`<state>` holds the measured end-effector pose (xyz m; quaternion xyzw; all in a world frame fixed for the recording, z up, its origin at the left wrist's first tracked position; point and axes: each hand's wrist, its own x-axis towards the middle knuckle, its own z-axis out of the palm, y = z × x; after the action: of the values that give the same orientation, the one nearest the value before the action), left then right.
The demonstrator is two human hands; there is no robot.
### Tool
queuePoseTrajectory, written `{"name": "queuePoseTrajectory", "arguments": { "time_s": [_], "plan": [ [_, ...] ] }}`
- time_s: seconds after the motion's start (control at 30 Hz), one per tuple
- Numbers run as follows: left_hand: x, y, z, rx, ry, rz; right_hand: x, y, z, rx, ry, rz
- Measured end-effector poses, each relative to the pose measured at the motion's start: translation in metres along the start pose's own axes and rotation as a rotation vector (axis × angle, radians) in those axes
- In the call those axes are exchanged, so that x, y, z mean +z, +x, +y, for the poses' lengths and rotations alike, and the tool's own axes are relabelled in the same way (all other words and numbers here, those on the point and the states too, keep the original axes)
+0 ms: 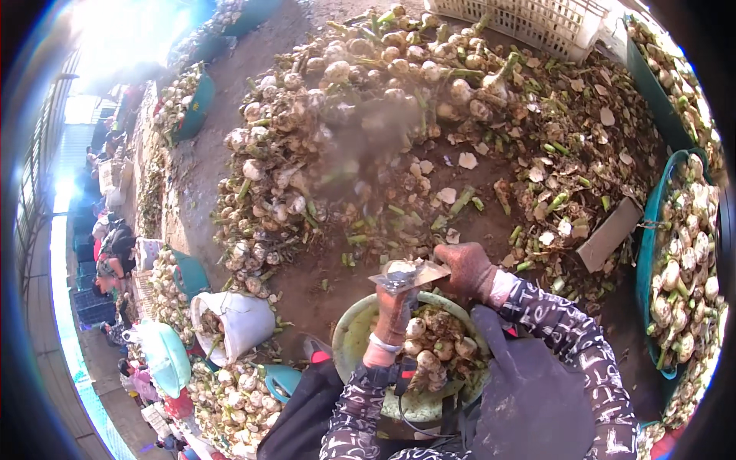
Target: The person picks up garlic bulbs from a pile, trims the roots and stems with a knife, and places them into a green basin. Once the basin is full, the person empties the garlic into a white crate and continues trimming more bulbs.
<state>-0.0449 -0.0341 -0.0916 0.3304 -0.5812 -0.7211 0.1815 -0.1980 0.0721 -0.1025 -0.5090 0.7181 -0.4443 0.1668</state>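
Observation:
Both my hands wear brown-orange work gloves and meet above a pale green basin [346, 333] between my legs. My right hand [466, 270] is closed at the right end of a flat metal knife blade [431, 273]. Below the blade, my left hand [392, 316] is closed round a garlic bulb [399, 266], whose pale top shows at the blade; its stem is hidden. Several trimmed garlic bulbs [438, 346] lie in the basin beneath my hands.
A heap of untrimmed garlic [284, 180] spreads ahead. Cut stems and skins [560, 176] litter the ground at right, beside a wooden block [609, 234]. A full teal tub [650, 253] stands far right. At left are a white bucket [249, 318] and people [115, 249]. A white crate [529, 27] stands behind.

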Motion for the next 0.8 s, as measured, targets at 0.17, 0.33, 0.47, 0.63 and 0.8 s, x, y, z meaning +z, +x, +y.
{"name": "queuePoseTrajectory", "arguments": {
  "time_s": [0.17, 0.33, 0.47, 0.63, 0.8],
  "plan": [
    [0.034, -0.019, 0.073, 0.185, 0.023, -0.336, -0.026, -0.007, 0.08, 0.443, -0.496, -0.294],
    [0.0, 0.015, 0.072, 0.253, 0.636, -0.148, -0.029, -0.008, 0.04, 0.624, -0.192, -0.033],
    [-0.016, 0.017, 0.055, 0.339, 0.54, 0.117, -0.019, -0.015, 0.018, 0.631, -0.035, -0.123],
    [-0.012, 0.015, 0.035, 0.011, -0.464, 0.257, -0.021, 0.01, 0.013, 0.601, 0.085, -0.016],
    [-0.012, 0.017, 0.021, -0.002, -1.002, 0.345, -0.034, 0.054, -0.063, 0.306, 0.383, 0.297]
  ]
}}
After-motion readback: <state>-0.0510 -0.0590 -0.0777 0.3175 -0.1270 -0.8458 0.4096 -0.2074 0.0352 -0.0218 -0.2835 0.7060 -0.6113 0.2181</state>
